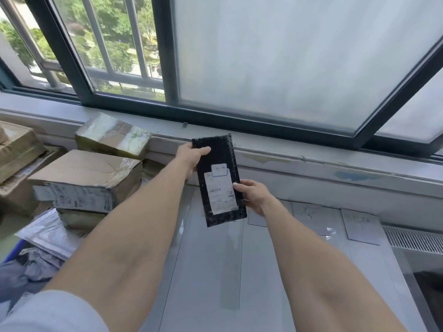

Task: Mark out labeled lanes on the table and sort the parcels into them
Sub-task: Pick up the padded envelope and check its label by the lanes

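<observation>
A flat black parcel [219, 159] with a white shipping label on its face is held up above the far part of the grey table [206, 271]. My left hand [190, 156] grips its upper left corner, thumb on the front. My right hand [254, 195] grips its lower right edge. Strips of clear tape run lengthwise down the table as lane lines. White paper labels [359, 226] lie at the far end of the table, partly hidden behind the parcel.
Cardboard boxes [84, 178] are stacked at the left, with grey plastic mailers [48, 233] below them. A windowsill [311, 161] and a sliding window stand behind the table. A radiator grille [414, 239] is at the right.
</observation>
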